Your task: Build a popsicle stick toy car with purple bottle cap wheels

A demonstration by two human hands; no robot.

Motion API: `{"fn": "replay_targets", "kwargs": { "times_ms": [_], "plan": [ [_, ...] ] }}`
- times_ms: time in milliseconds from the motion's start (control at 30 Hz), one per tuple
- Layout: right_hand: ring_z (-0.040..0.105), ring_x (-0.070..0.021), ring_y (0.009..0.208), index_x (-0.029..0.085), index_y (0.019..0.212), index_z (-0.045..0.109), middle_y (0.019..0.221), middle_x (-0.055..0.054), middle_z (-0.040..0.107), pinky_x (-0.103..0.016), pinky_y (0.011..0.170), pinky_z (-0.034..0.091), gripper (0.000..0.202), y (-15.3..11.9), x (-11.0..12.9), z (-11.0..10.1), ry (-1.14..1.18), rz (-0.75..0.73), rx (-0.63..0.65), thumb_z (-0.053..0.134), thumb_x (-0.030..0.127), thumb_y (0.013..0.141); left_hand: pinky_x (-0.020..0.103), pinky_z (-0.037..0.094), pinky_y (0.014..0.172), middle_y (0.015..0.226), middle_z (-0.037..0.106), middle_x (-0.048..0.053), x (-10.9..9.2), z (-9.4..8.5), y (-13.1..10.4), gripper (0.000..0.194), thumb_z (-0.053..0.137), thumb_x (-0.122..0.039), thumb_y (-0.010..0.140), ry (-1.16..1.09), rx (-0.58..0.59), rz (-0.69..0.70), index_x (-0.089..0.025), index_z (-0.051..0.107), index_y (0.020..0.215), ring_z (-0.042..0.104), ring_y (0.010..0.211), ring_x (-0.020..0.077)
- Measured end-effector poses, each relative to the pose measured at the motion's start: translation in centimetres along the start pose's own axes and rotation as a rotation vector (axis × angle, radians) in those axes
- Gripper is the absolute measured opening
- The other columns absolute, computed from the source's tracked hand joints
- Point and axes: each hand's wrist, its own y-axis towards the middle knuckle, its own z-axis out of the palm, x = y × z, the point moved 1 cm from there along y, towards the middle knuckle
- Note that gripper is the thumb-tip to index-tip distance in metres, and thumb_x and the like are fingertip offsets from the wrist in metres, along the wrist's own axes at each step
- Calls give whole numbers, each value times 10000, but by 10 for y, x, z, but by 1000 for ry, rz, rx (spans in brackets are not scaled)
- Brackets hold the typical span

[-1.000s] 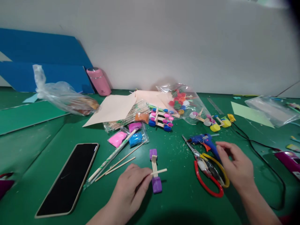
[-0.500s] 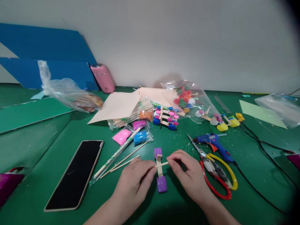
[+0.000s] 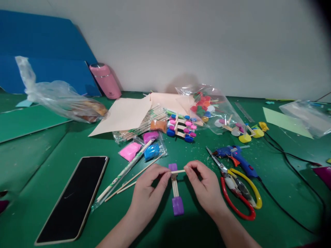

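Observation:
A short wooden stick (image 3: pixel 178 171) is stretched crosswise between my two hands. My left hand (image 3: pixel 150 193) pinches its left end between thumb and forefinger, and my right hand (image 3: pixel 203 186) pinches the right end. Directly under the stick lies a small piece made of side-by-side wooden sticks (image 3: pixel 175 187). A purple block (image 3: pixel 178 206) caps its near end and another purple block (image 3: pixel 172 167) its far end. The held stick crosses near the far block; whether it touches the piece I cannot tell. Two long thin sticks (image 3: pixel 134 177) lie left of my left hand.
Scissors (image 3: pixel 239 189) and a blue glue gun (image 3: pixel 235 155) with a black cable lie to the right. A phone (image 3: pixel 73 199) rests at the left. Behind are clay packets (image 3: pixel 130 151), small stick models (image 3: pixel 182 128), clear bags (image 3: pixel 212 106) and a pink bottle (image 3: pixel 106 81).
My hands have moved the stick away from me, from over the piece's middle to near its far purple block. The camera view has shifted slightly.

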Motion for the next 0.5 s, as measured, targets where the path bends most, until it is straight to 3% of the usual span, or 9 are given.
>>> {"fn": "replay_targets", "kwargs": {
  "times_ms": [500],
  "plan": [
    [478,-124,592,189,732,545,657,8,514,-225,536,377,193,-4,-6,3,-24,-16,-16,444,292,861,215,433,591,691,589,4,8,1,-2,98,535,-170,798,-11,-1,4,-163,631,777,554,642,121]
  ]
}}
